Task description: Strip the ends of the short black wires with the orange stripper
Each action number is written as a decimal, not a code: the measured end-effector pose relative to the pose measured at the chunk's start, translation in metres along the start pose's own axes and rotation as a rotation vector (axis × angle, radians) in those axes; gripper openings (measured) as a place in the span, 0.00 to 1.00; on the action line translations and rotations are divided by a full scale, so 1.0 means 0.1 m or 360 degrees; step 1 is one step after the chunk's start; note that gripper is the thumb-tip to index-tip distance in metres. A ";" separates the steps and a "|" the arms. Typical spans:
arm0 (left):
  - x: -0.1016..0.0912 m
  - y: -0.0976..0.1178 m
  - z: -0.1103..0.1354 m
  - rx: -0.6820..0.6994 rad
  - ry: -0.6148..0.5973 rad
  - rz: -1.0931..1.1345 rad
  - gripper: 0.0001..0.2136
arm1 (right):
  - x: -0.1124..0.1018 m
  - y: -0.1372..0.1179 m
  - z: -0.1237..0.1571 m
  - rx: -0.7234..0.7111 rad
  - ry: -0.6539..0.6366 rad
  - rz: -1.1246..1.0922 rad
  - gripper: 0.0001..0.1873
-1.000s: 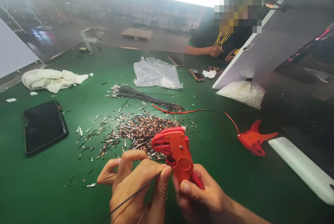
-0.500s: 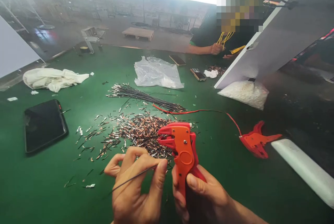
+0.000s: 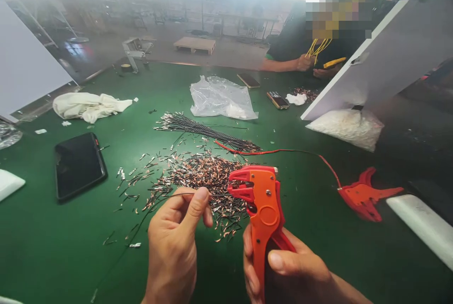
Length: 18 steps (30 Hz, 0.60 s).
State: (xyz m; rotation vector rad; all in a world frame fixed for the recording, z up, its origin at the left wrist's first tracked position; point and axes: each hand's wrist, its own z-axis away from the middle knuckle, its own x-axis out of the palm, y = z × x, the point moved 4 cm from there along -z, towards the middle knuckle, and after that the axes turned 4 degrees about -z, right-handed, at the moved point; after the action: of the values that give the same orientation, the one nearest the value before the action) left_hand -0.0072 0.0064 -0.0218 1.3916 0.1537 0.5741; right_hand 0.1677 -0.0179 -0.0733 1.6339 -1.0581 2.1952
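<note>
Between thumb and forefinger, my left hand (image 3: 175, 242) pinches a thin black wire (image 3: 181, 194). The wire's short end points right, toward the jaws of the wire stripper; I cannot tell whether it is between them. Its long end trails down to the left. My right hand (image 3: 290, 264) is wrapped round the handles of the orange and red wire stripper (image 3: 268, 200), which stands upright with its jaws facing left. Behind both hands lies a heap of black and copper wire scraps (image 3: 198, 172). Beyond it rests a bundle of black wires (image 3: 208, 132) with metal-tipped ends.
A second wire stripper (image 3: 363, 193) lies right, a red cord (image 3: 255, 152) leading to it. A dark phone (image 3: 80, 166) and a white cloth (image 3: 90, 105) are left. Clear plastic (image 3: 222, 98) lies behind. Across the table, a person (image 3: 293, 61) holds yellow wires.
My left hand has turned and its wire end has swung up and right to the stripper's jaws. The stripper stays in my right hand. The whole view has shifted slightly.
</note>
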 end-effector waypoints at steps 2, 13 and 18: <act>0.02 0.04 -0.02 -0.0152 0.0014 0.0121 0.17 | -0.02 0.03 0.01 0.0022 -0.0035 0.0006 0.15; 0.08 0.04 0.00 -0.0343 -0.0058 0.0147 0.20 | 0.02 0.02 -0.01 0.0029 -0.0088 0.0327 0.16; 0.08 0.03 0.00 -0.0319 -0.0130 0.0064 0.19 | 0.00 0.03 0.00 0.0024 -0.0099 0.0344 0.16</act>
State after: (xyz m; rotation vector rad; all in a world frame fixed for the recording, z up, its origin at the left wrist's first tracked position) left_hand -0.0013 0.0104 -0.0170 1.2231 0.0017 0.5498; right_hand 0.1661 -0.0196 -0.0748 1.6746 -1.2937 2.3019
